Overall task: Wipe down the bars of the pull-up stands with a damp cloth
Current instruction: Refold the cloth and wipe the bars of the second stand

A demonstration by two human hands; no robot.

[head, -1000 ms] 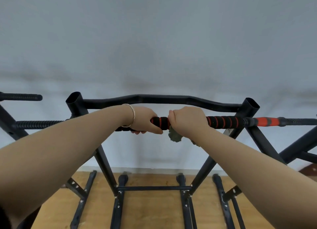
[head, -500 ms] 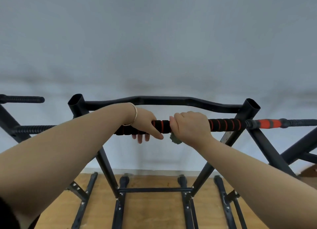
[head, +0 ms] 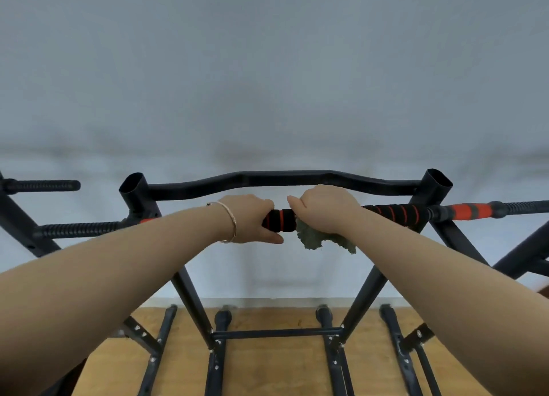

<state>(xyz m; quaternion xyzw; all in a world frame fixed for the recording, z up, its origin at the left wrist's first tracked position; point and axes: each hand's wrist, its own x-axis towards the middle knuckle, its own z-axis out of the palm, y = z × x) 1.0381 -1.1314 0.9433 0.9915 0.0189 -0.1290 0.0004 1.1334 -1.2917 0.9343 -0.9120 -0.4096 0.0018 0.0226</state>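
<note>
Mostly black foam bar (head: pixel 280 220) (orange-ringed)

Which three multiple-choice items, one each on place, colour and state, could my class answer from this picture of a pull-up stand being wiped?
1. Where is the cloth? A) hanging below the right hand B) on the floor C) over the left forearm
2. What colour stripes ring the black foam grip? A) blue B) orange-red C) white
3. What is the left hand doing? A) hanging free B) gripping the foam grip C) holding the cloth

Answers: 1 A, it dangles under the right hand; 2 B, orange-red bands show; 3 B, its fingers wrap the grip.
</note>
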